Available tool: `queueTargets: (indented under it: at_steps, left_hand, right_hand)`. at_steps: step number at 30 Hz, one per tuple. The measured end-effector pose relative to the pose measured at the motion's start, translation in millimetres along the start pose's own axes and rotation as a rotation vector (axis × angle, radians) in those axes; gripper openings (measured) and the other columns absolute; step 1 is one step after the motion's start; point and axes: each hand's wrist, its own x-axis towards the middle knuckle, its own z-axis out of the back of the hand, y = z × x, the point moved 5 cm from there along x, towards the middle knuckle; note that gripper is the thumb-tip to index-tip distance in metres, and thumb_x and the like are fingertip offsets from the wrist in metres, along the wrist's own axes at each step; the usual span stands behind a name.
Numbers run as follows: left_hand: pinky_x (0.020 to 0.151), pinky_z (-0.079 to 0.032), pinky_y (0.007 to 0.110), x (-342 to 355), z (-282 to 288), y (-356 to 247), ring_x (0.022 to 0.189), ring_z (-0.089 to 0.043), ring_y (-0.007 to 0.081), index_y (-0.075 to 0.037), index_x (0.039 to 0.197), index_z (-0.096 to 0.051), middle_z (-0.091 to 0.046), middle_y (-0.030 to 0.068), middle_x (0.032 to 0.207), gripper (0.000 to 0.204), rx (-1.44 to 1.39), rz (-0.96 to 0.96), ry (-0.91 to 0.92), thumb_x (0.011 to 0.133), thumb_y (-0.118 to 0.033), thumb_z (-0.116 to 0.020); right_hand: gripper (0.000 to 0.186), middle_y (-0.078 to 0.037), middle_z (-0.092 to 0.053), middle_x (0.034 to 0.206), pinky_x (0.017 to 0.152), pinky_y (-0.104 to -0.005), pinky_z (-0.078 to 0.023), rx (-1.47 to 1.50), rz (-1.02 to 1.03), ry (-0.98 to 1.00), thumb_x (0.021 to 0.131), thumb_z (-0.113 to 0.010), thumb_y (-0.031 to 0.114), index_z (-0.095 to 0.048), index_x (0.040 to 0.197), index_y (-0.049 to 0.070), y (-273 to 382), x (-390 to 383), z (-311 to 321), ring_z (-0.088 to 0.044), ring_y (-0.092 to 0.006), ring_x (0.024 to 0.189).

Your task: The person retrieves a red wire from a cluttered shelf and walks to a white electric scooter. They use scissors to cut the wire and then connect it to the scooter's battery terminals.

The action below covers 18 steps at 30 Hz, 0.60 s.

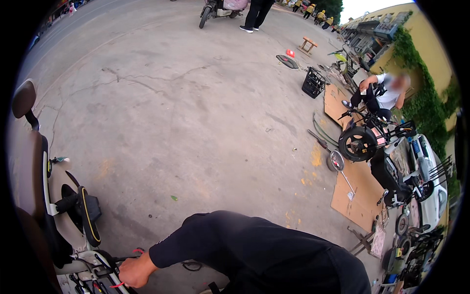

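My right arm, in a dark sleeve, reaches across to the lower left. There my right hand point(137, 271) is closed beside the opened body of an electric bike point(90, 259), where wires and metal parts show. Thin red pieces stick out on both sides of the fist; whether they are wire or a tool's handle I cannot tell. What the fingers hold is hidden. The bike's black part with a yellow edge point(91, 216) and its dark seat point(51, 240) rise beyond the hand. My left hand is out of view.
A person point(387, 93) sits at right behind a black electric bike point(360, 143). Near it lie cardboard sheets point(355, 201), a metal pan point(336, 160), a black basket point(313, 82) and a wooden stool point(307, 45). Someone in dark trousers point(256, 14) stands by a scooter point(220, 9) at the back.
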Motion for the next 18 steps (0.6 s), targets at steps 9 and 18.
queueTargets:
  at_steps: [9,18]
  left_hand:
    - [0.078,-0.052,0.049,13,-24,-36,0.085,-0.065,0.0394,0.005,0.102,-0.068,-0.067,0.0228,0.094,0.023,-0.030,-0.053,-0.090,0.094,-0.016,-0.065]
    - [0.086,-0.052,0.046,-61,-11,-22,0.096,-0.064,0.0391,0.003,0.114,-0.065,-0.065,0.0227,0.106,0.022,0.064,-0.011,-0.186,0.093,-0.004,-0.061]
  right_hand:
    - [0.031,-0.027,-0.072,0.086,0.077,-0.0536,-0.056,0.001,-0.012,-0.025,0.084,-0.062,0.024,-0.074,0.084,-0.004,-6,-3,11,-0.070,-0.0445,0.089]
    - [0.030,-0.027,-0.065,0.069,0.067,-0.0540,-0.053,-0.001,0.090,0.019,0.089,-0.060,0.021,-0.065,0.072,-0.002,7,-17,21,-0.066,-0.0477,0.072]
